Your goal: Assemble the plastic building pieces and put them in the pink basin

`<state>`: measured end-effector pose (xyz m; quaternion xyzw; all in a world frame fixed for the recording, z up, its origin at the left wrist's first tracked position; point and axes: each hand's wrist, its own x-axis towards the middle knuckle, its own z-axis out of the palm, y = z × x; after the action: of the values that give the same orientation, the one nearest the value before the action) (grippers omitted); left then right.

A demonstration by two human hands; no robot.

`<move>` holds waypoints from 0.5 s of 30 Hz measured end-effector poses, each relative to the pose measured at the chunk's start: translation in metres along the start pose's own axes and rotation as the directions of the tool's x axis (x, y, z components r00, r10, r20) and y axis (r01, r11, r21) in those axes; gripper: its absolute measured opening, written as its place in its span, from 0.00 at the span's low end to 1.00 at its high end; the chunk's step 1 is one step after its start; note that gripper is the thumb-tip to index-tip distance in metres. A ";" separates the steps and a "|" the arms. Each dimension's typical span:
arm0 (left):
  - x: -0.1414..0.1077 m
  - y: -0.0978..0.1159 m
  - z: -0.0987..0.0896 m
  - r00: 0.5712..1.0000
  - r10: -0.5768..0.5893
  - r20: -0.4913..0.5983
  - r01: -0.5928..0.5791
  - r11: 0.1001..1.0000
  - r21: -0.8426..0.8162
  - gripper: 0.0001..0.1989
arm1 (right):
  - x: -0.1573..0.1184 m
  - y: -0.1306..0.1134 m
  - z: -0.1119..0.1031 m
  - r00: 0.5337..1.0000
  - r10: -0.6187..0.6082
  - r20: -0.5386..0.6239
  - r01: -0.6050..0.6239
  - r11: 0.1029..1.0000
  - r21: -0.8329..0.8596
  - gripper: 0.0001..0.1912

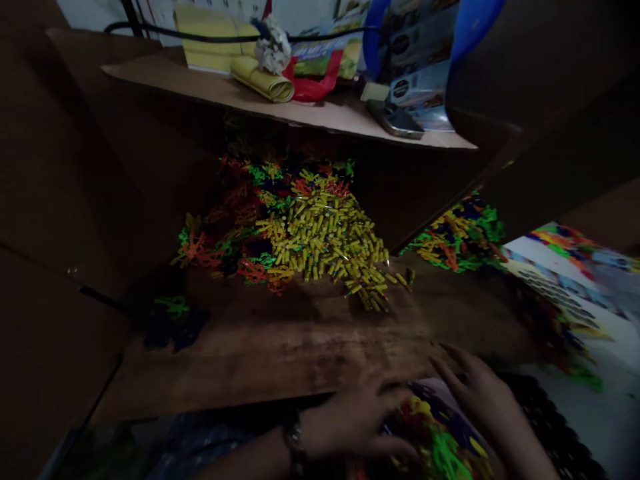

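Observation:
At the lower edge of the view, my left hand [357, 417] reaches over a heap of small coloured plastic pieces [440, 443], its fingers apart and somewhat blurred. My right hand [475, 383] lies along the other side of that heap, fingers stretched out. Green, yellow, orange and dark purple pieces show between the two hands. I see nothing gripped in either hand. What bears this heap is mostly hidden by my hands and the dark. Ahead on the wooden table [280, 347] lies a pile of short yellow cylinders [330, 233].
Coloured branching plastic pieces [200, 250] lie left of the cylinders, and another pile [457, 237] lies right. Cardboard [165, 83] overhangs the table, bearing a phone [395, 120] and rolled yellow paper [263, 79]. A perforated white sheet [560, 293] is at right.

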<state>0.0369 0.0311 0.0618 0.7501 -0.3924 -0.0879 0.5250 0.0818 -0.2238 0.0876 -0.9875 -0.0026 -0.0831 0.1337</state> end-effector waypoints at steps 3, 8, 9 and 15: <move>-0.010 -0.029 -0.064 0.948 -0.179 -0.263 0.211 0.972 0.100 0.23 | 0.063 -0.054 0.040 0.996 -0.035 0.087 0.033 0.999 0.027 0.27; 0.008 -0.076 -0.148 0.790 -0.235 -0.567 0.483 0.808 0.338 0.22 | 0.141 -0.104 0.093 0.995 0.095 0.020 -0.095 0.995 0.025 0.28; 0.018 -0.084 -0.156 0.788 -0.221 -0.574 0.503 0.769 0.395 0.22 | 0.146 -0.106 0.100 0.994 0.105 0.020 -0.105 0.994 0.021 0.27; 0.078 -0.118 -0.154 0.835 -0.200 -0.513 0.494 0.684 0.537 0.23 | 0.132 -0.112 0.118 0.992 0.124 -0.025 -0.124 0.992 0.010 0.24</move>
<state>0.2323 0.1055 0.0490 0.9466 -0.1240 0.1142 0.2749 0.2280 -0.0868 0.0271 -0.9841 0.0600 -0.0872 0.1429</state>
